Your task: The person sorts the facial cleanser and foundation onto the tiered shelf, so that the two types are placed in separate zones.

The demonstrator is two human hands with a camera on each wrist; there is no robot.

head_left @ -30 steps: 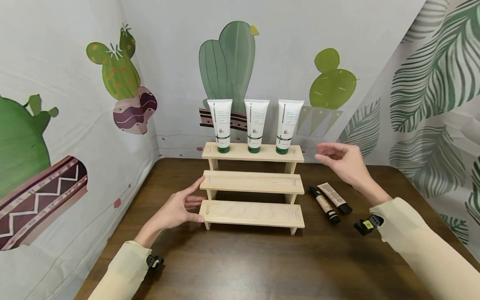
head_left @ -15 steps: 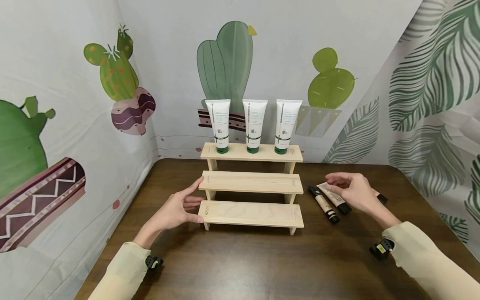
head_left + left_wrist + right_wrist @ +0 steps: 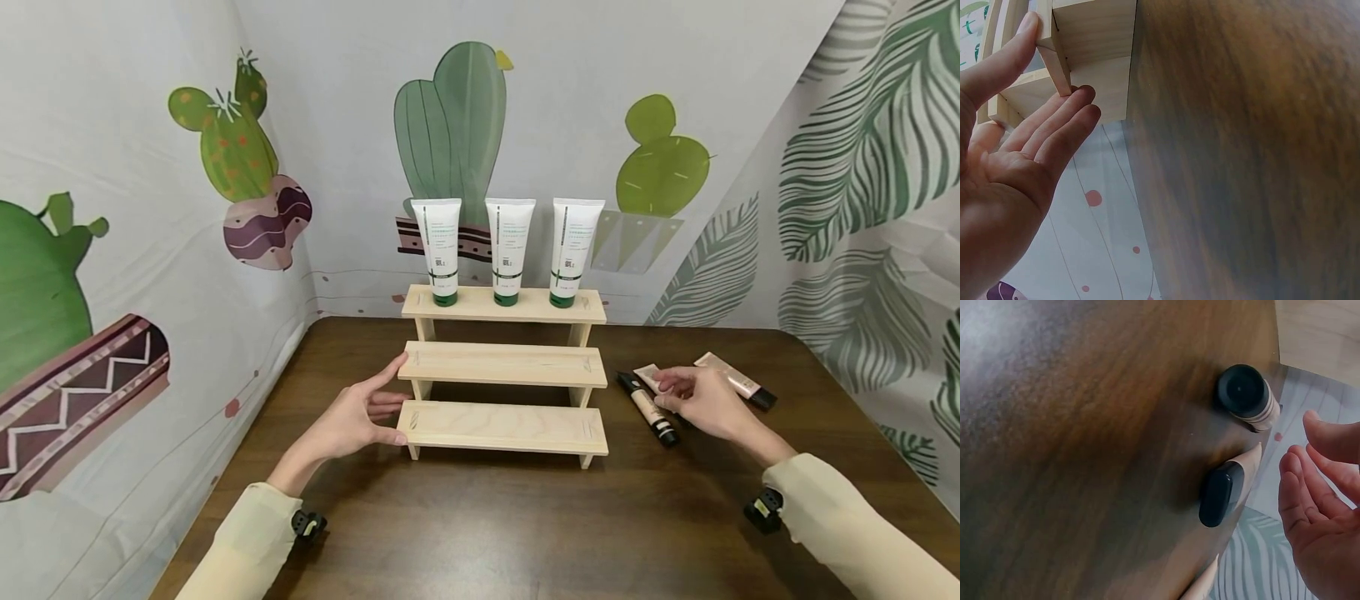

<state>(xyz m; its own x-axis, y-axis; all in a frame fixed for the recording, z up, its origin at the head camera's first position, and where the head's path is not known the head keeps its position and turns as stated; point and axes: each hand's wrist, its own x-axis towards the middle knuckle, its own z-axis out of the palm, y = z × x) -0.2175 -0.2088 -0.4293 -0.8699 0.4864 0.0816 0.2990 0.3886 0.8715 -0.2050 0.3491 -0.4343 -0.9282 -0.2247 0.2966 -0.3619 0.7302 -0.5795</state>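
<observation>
A three-step wooden display stand (image 3: 506,364) stands on the table; my left hand (image 3: 348,421) touches its left end, with the forefinger at the middle step and the thumb at the lowest. In the left wrist view, the fingers (image 3: 1054,128) are extended along the wood. My right hand (image 3: 708,404) hovers over a flat beige tube with a black cap (image 3: 647,377), partly hiding it. A gap shows between the thumb and fingers, and nothing is held. To its left lies a slimmer beige tube with black ends (image 3: 647,410); another beige tube (image 3: 731,375) lies to its right.
Three white tubes with green caps (image 3: 506,250) stand upright in a row on the top step. Behind the brown table (image 3: 480,525) hangs a cloth (image 3: 345,125) printed with cacti and leaves.
My right hand has come down from beside the top step to just above the beige tubes, its fingers drawing closer to the middle one. My left hand stays at the stand.
</observation>
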